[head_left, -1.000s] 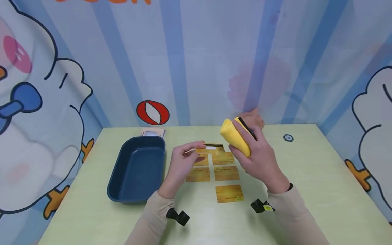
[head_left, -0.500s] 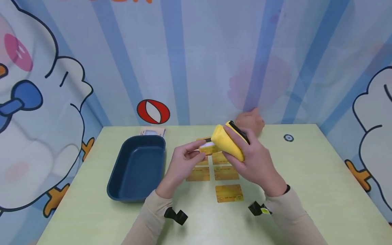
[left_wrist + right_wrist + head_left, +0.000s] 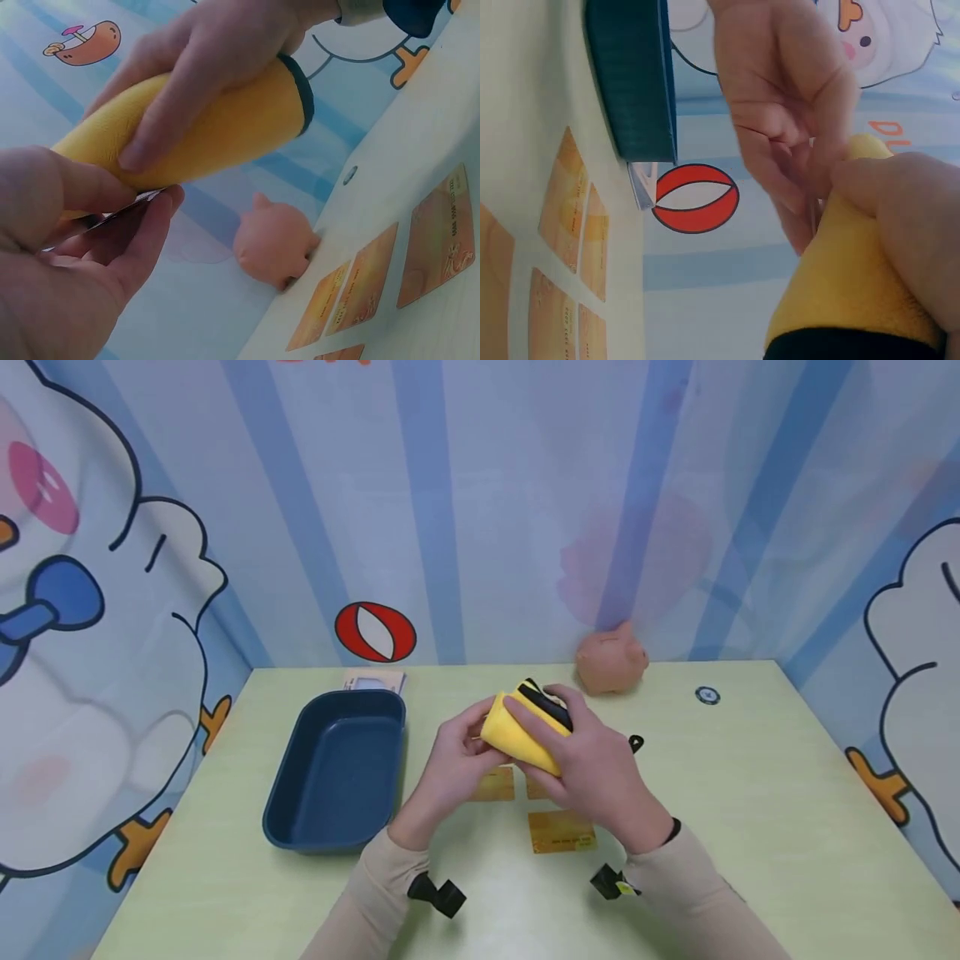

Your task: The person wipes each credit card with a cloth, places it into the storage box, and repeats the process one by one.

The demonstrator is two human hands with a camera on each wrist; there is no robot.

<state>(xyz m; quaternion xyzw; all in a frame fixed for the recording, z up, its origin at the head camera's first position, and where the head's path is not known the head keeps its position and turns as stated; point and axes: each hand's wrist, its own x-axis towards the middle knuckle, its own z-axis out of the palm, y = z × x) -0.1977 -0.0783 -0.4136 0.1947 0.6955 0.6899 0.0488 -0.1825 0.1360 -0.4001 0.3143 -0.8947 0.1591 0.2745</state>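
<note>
My left hand (image 3: 456, 768) pinches a gold bank card. Only the card's thin edge (image 3: 124, 211) shows in the left wrist view, and in the head view the card is hidden. My right hand (image 3: 596, 764) grips a bundled yellow fuzzy cloth (image 3: 517, 735) with a black edge, fingers curled round it. The cloth covers part of the card, close against the left fingertips. Below the hands, several gold cards lie face up on the table, one of them the nearest card (image 3: 562, 832); others are partly hidden behind the hands.
A dark blue tray (image 3: 281, 810) stands left of the hands, with a flat pale item (image 3: 375, 679) behind it. At the back are a pink piggy bank (image 3: 611, 662) and a small round disc (image 3: 707, 695). A black loop (image 3: 636, 743) shows beside the right hand.
The right hand has moved left and slightly down with the yellow cloth, from apart to over the card in the left hand. The piggy bank is now uncovered; the left hand has barely moved.
</note>
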